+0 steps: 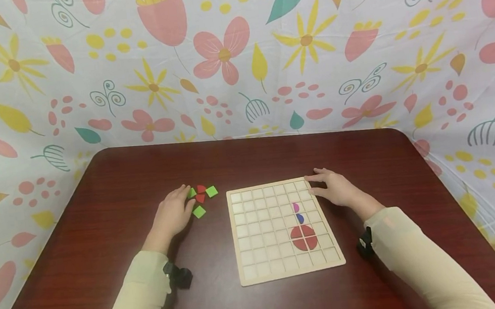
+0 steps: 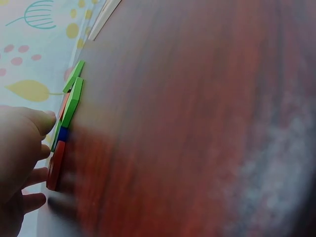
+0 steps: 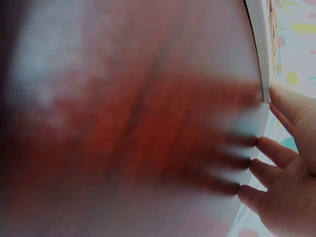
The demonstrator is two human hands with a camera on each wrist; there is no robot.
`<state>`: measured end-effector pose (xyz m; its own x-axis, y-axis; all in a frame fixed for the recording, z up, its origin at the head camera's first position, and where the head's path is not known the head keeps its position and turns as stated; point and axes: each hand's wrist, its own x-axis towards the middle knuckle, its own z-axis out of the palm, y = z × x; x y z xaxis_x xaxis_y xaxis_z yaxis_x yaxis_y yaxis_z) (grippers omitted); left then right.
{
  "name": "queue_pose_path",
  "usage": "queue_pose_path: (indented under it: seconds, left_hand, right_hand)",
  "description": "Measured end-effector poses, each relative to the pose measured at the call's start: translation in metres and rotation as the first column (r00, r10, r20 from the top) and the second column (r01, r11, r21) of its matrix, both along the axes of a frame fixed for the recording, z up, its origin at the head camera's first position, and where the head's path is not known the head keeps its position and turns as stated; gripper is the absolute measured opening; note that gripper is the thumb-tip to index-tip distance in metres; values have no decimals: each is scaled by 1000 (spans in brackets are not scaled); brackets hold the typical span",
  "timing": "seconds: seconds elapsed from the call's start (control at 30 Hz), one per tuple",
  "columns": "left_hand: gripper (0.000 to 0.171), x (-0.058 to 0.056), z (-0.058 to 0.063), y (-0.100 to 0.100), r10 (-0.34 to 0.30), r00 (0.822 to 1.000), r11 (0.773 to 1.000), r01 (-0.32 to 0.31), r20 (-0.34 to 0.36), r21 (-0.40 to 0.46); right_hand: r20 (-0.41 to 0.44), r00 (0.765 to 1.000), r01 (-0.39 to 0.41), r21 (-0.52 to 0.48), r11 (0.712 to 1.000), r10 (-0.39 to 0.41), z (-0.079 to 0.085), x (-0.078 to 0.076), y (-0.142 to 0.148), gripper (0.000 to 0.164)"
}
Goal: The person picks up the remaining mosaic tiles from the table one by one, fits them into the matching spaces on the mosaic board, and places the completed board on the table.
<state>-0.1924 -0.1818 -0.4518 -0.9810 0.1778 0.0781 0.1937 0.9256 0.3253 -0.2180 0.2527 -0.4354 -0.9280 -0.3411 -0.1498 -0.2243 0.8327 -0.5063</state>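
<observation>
My left hand (image 1: 173, 212) rests on the table beside a small cluster of pieces, its fingers loosely bent and partly covering some of them. The cluster has several green square tiles (image 1: 212, 191) and red curved-edged tiles (image 1: 200, 198); a bit of blue piece (image 2: 63, 134) shows among them in the left wrist view. A wooden grid board (image 1: 233, 235) lies right of them. Four-part red circle pieces (image 1: 304, 237), a blue half-round piece (image 1: 300, 218) and a pink one (image 1: 296, 207) sit in its cells. At the board's far right corner, my right hand (image 1: 338, 189) touches the edge with spread fingers.
A dark reddish-brown table (image 1: 84, 269) with rounded far corners bears everything. Behind it and along the sides hangs a white cloth (image 1: 243, 105) printed with flowers and leaves. A black strap device sits on each wrist.
</observation>
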Motion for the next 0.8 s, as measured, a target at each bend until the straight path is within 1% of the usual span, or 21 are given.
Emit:
queue_pose_path:
  seconds: [0.27,0.53,0.63,0.8]
  left_hand:
    - [49,1,0,-1,0,1000,1000,0,7,-3]
    - [48,-1,-1,-1,10,1000,1000,-10,10,-2]
    - [45,-1,0,-1,13,1000,1000,-14,-9,-8]
    - [39,-3,0,-1,15,999,1000,-16,-51,-26]
  right_hand:
    - [27,999,39,12,999,-40,0,-12,-3,50]
    - [43,994,99,37,994,-100,3,-22,-4,51]
    - [49,991,121,32,992,-122,3,-26,-5,51]
    - [51,990,129,23,991,-130,0,-34,-4,51]
